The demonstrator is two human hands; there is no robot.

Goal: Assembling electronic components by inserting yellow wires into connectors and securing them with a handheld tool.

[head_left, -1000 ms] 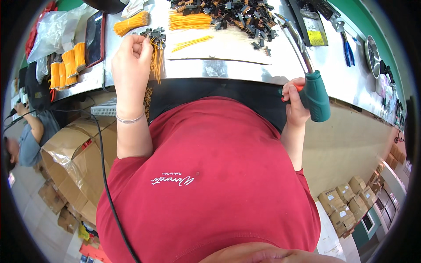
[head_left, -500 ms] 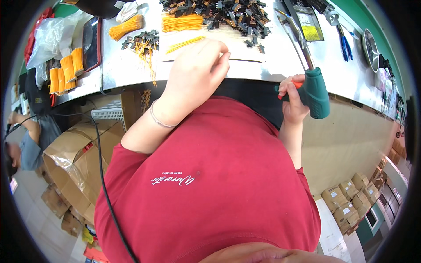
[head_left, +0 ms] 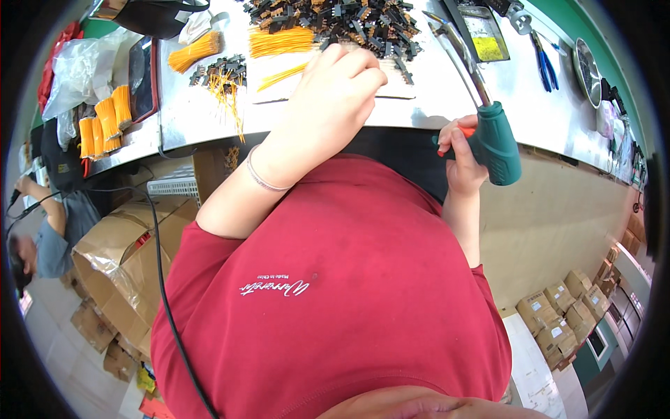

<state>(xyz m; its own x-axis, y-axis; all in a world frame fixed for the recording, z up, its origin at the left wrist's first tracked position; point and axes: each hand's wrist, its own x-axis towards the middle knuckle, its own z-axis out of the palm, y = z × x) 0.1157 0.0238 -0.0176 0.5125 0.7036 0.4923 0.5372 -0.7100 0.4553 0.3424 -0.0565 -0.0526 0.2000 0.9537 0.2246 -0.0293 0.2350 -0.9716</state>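
My right hand (head_left: 462, 157) is closed round the grip of a green soldering gun (head_left: 501, 143) with a red trigger. Its metal barrel and a thin curved tube point away over the bench. My left hand (head_left: 338, 91) is over the near part of a pale board (head_left: 279, 92), its fingers curled and their tips hidden behind the hand. Any thing pinched there cannot be made out. Beside it lie a few loose yellow wires (head_left: 283, 76), with a thick row of yellow wires (head_left: 281, 42) farther back. A heap of small black switches (head_left: 363, 28) lies just beyond the hand.
Black pieces with yellow wires attached (head_left: 225, 77) lie left of the board, near a yellow wire bundle (head_left: 195, 52). Several more bundles (head_left: 105, 122) are at the far left. Right are a tray with yellow material (head_left: 488, 49), blue-handled pliers (head_left: 544, 66) and a metal bowl (head_left: 586, 73).
My left hand has moved slightly right and away from me, toward the black switches. My right hand keeps hold of the soldering gun. The whole view has shifted a little.
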